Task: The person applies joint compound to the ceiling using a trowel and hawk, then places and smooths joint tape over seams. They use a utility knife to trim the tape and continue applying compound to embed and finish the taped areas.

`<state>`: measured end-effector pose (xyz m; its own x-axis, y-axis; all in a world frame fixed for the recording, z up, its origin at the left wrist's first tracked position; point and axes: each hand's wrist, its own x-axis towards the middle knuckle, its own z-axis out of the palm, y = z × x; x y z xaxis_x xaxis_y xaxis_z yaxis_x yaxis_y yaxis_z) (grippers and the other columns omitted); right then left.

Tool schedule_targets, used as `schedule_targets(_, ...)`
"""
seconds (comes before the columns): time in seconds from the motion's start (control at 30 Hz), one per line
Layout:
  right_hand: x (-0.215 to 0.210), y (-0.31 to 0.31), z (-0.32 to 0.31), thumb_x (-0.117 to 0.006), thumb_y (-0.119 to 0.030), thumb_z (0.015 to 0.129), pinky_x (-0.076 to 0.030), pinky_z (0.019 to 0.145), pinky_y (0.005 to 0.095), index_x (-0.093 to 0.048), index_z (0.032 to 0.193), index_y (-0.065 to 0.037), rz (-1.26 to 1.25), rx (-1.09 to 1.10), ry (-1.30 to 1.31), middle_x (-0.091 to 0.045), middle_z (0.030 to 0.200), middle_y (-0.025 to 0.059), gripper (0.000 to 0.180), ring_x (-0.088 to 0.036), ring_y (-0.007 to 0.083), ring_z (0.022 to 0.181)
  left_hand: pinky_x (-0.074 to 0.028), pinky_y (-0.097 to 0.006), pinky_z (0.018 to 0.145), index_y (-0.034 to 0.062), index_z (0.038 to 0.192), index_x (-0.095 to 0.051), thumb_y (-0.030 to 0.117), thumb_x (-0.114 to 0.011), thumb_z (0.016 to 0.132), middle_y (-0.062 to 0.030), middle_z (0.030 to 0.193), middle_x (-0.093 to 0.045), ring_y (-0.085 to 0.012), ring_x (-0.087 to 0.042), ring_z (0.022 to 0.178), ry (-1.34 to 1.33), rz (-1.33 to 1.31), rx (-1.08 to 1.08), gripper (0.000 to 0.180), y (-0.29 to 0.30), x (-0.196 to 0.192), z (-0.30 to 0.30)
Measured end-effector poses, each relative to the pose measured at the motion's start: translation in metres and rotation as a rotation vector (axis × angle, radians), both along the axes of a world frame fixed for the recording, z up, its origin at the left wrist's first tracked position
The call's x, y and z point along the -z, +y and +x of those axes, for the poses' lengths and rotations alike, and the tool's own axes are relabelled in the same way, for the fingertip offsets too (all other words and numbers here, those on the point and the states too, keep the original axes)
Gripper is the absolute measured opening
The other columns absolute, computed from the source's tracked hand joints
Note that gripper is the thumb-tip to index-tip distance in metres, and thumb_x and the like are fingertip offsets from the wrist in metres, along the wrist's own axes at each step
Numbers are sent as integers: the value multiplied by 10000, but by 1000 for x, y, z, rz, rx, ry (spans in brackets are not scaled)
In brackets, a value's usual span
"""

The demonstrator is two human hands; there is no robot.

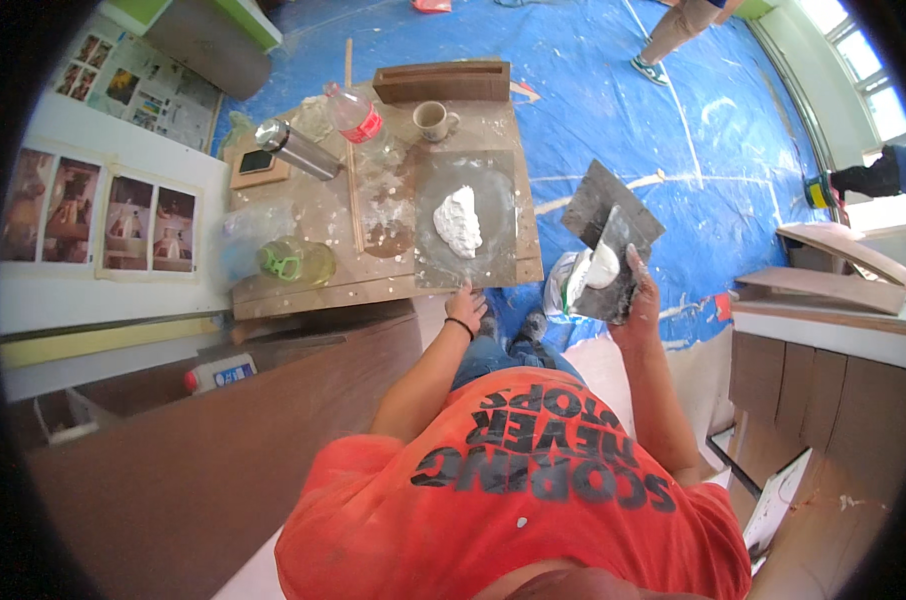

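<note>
The right hand (pixel 637 300) is closed around the grip of a grey rectangular plastering trowel (pixel 609 232), held tilted out over the blue plastic floor sheet (pixel 713 120) at about three o'clock from the low wooden work table (pixel 303 285). A small dab of white plaster (pixel 601 267) sits on the blade close to the hand — the load already picked up. The left hand (pixel 466 303) rests at the table's near edge at six o'clock, fingers loosely spread; it seems to hold nothing, only touching the wood just below the grey metal mixing board (pixel 493 255). On that board lies the main mound of white plaster (pixel 458 221), near its middle. Toward twelve o'clock stand a beige ceramic mug (pixel 434 120) and a clear plastic bottle with a red label (pixel 357 120); a steel flask (pixel 293 147) lies at ten o'clock.

The step in hand looks like loading plaster from board to trowel. Judging by the small dab, the next move would call for bringing the blade back over the mound and scooping with a flat, steady wrist so nothing slides off
</note>
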<state>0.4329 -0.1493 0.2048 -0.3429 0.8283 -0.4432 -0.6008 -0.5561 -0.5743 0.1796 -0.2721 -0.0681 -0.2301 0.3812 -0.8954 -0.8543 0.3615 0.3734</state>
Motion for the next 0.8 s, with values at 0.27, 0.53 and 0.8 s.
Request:
schedule_targets(0.27,-22,-40,8,-560,-271,1051,-573,959,410,-615,1304,-48,-17,178,-98,-707,1230,104,341,-704,245,1090,-575,-511,924,27,1336,-511,255,-638,1032,-193,1184,-586,-388,-631,1083,-99,-44,-325,401,21,6,13)
schedule_targets(0.53,-23,-74,4,-591,-295,1043,-600,840,380,-637,1249,-54,-48,262,-136,-730,1108,91,320,-723,220,962,-561,-361,708,78,1326,-509,236,-688,997,-153,1111,-614,-305,-678,896,-141,-46,-349,407,21,-11,13)
schedule_targets(0.8,-19,-89,11,-577,-295,1046,-582,883,414,-600,1304,-49,-89,298,-173,-701,1176,98,357,-700,236,1020,-455,-311,547,146,1227,-501,92,-702,963,-70,1039,-645,-233,-685,714,126,13,-298,337,21,-27,21)
